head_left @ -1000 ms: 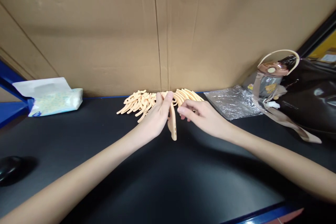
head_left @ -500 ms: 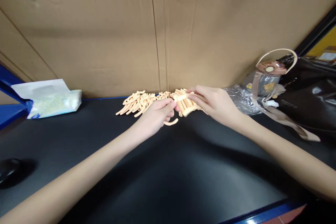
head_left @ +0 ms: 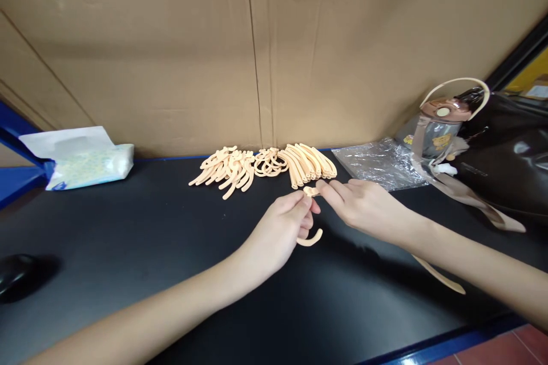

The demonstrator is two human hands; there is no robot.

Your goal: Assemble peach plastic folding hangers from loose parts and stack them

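My left hand pinches a beige hooked piece, whose curved end sticks out below the fingers. Close by, my right hand has its fingers closed on a long beige strip; its far end shows beyond the forearm and its middle is hidden. Between the fingertips of both hands, the pale ends meet at a small junction; whether they are joined I cannot tell. Just behind lie three beige groups: hooked pieces, rings and long curved strips.
Against the cardboard wall sits a packet of wipes at left. A black mouse is at the near left. To the right are a clear plastic bag, a strapped bottle and a dark bag.
Both hands have come nearer to me and slightly right, away from the strip pile, which now shows fully. A long strip now trails under my right forearm.
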